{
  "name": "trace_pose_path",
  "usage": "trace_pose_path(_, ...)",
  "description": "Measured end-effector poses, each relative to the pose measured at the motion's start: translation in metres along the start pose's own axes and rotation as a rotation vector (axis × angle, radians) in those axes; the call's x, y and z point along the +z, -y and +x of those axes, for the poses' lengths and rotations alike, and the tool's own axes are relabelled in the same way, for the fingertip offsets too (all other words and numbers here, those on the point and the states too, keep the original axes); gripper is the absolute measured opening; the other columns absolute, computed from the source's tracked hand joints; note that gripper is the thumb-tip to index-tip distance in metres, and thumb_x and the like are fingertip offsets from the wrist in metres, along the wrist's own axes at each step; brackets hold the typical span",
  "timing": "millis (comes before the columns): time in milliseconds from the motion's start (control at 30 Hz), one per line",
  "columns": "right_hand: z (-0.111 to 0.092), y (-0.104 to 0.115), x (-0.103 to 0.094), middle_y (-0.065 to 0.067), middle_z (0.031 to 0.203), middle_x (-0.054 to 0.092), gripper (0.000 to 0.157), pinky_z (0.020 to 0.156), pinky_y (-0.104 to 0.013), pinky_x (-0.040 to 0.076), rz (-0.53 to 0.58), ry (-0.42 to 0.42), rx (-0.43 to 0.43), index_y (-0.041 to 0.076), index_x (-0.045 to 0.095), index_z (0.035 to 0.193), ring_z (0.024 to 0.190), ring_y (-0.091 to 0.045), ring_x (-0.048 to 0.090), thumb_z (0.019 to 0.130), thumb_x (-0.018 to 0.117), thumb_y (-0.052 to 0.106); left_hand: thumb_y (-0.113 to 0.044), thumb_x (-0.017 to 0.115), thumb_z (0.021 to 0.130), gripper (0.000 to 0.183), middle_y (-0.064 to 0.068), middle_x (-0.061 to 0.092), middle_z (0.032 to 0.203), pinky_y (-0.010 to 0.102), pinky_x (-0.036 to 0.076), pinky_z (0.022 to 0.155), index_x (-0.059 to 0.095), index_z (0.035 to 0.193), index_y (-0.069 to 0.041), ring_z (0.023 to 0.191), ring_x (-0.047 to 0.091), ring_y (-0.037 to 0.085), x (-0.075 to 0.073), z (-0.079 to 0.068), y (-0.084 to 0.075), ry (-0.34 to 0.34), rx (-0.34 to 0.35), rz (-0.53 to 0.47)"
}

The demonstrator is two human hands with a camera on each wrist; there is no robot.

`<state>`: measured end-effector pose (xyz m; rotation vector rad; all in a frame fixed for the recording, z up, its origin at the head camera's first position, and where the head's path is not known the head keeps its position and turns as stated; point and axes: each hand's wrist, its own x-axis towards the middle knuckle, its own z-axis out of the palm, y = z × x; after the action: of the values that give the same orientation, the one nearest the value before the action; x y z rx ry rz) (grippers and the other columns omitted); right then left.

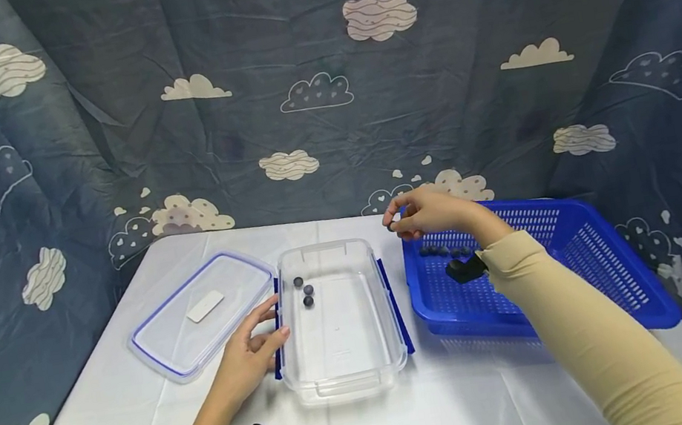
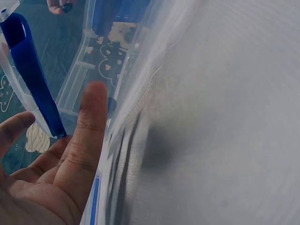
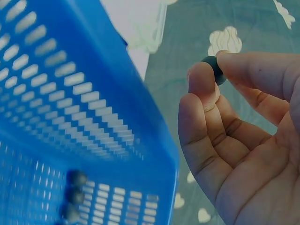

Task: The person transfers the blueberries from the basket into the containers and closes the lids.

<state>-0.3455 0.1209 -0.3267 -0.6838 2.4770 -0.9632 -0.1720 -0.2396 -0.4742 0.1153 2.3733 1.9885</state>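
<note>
My right hand (image 1: 429,214) is raised over the far left rim of the blue basket (image 1: 601,267), pinching a blueberry (image 3: 217,70) between thumb and fingertips. Several blueberries (image 1: 435,251) lie in the basket, partly hidden by the right wrist. To its left stands a clear plastic container (image 1: 358,315) without its lid, with 3 blueberries (image 1: 308,290) near its left wall. My left hand (image 1: 249,352) rests at that wall, fingers loosely extended by the blue latch (image 2: 35,70). The thumb looks straight in the left wrist view.
A clear lid (image 1: 171,331) with a blue seal and a white label (image 1: 205,306) lies left of the container, on the white-covered table (image 1: 457,419). A dark cloud-patterned curtain (image 1: 260,53) hangs behind and at both sides.
</note>
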Motion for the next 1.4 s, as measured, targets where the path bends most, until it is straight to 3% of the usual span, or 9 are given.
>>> trace_pose_path(200,0.012,0.012,0.014,-0.01,0.091,0.069,0.019,0.076,-0.03,0.058,0.015,0.04,-0.02,0.004,0.068,0.124,0.084,-0.021,0.062,0.109,0.062,0.013,-0.023,0.071,0.106,0.063,0.02,0.044,0.162,0.034,0.067,0.079,0.045,0.164,-0.029,0.118,0.072,0.035,0.001,0.0,-0.001,-0.006,-0.003,0.005)
trace_pose_path(433,0.025,0.021,0.031,-0.008,0.087,0.07,0.017,0.073,-0.025,0.057,0.025,0.067,-0.052,0.003,0.069,0.122,0.081,-0.018,0.065,0.108,0.063,0.012,-0.024,0.071,0.106,0.064,0.02,0.044,0.162,0.034,0.066,0.079,0.045,0.164,-0.029,0.12,0.071,0.037,0.002,0.001,-0.001,-0.009,0.001,0.013)
trace_pose_path(800,0.039,0.039,0.053,-0.007,0.085,0.069,0.017,0.078,-0.032,0.057,-0.024,0.15,-0.028,0.004,0.069,0.122,0.074,-0.015,0.059,0.109,0.062,0.011,-0.023,0.07,0.106,0.064,0.02,0.044,0.162,0.033,0.067,0.08,0.044,0.164,-0.028,0.121,0.071,0.038,0.001,0.001,-0.001,-0.004,-0.002,0.024)
trace_pose_path(1100,0.056,0.055,0.074,-0.004,0.09,0.071,0.021,0.085,-0.03,0.061,-0.005,0.256,0.057,0.006,0.07,0.126,0.081,-0.014,0.065,0.107,0.065,0.014,-0.023,0.07,0.106,0.064,0.02,0.043,0.162,0.033,0.067,0.08,0.044,0.164,-0.029,0.122,0.07,0.038,0.0,0.0,-0.003,-0.008,-0.012,0.023)
trace_pose_path(1400,0.07,0.061,0.093,-0.009,0.107,0.072,0.037,0.095,-0.034,0.059,0.038,0.347,0.191,0.002,0.063,0.143,0.094,-0.015,0.069,0.109,0.062,0.015,-0.022,0.07,0.107,0.064,0.02,0.043,0.162,0.036,0.068,0.082,0.043,0.165,-0.028,0.123,0.07,0.04,0.0,0.0,-0.003,-0.001,-0.002,0.021)
